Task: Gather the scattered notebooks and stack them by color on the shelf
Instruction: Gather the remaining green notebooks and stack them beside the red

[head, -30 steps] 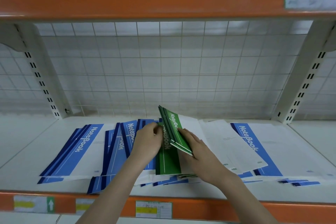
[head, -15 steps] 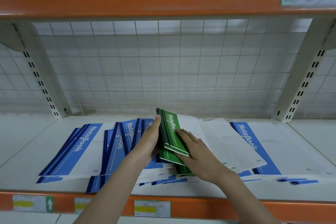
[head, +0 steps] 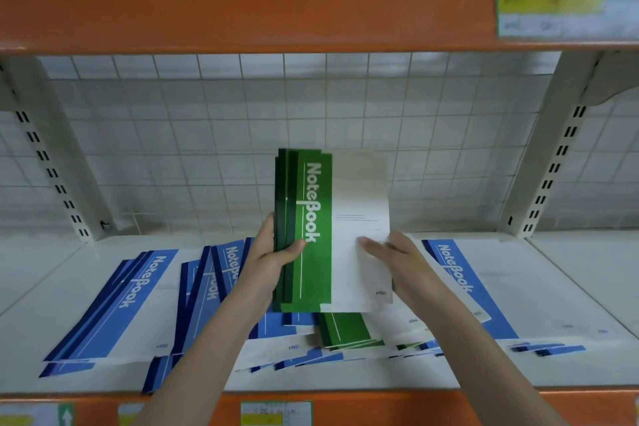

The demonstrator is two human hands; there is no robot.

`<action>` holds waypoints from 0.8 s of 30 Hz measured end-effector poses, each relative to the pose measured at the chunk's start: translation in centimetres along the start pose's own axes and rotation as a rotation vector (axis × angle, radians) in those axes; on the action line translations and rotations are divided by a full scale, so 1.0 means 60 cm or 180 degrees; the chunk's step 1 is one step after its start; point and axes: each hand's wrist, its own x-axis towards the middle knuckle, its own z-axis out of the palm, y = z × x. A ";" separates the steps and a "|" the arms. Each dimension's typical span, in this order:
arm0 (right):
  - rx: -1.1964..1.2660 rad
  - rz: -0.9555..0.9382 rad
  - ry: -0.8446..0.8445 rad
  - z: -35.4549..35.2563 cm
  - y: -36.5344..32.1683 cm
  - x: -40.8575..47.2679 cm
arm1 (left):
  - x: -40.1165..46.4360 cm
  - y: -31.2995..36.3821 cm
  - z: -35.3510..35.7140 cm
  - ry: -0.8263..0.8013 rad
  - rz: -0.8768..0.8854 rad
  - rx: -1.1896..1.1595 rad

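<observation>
A thin sheaf of green notebooks (head: 313, 232), flat rectangular booklets with smooth card covers half green and half white, held upright above the white shelf (head: 52, 273). The left hand (head: 268, 263) grips the green spine edge, thumb curled over the front cover and fingers wrapped behind. The right hand (head: 403, 259) lies against the white half of the cover with fingers straight and close together. Beneath them more green notebooks (head: 345, 328) lie flat among overlapping blue notebooks (head: 114, 304), with a further blue-and-white stack (head: 484, 287) to the right. Behind stands a white wire grid (head: 207, 135) before square glossy tiles; slotted cream metal uprights (head: 52, 162) flank it. An orange painted metal beam (head: 242, 7) spans overhead, carrying a blurred yellow label (head: 549, 0).
</observation>
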 end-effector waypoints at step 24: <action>-0.0428 -0.0631 0.0358 0.053 0.045 0.015 | 0.012 -0.033 0.012 0.0505 0.0297 0.1131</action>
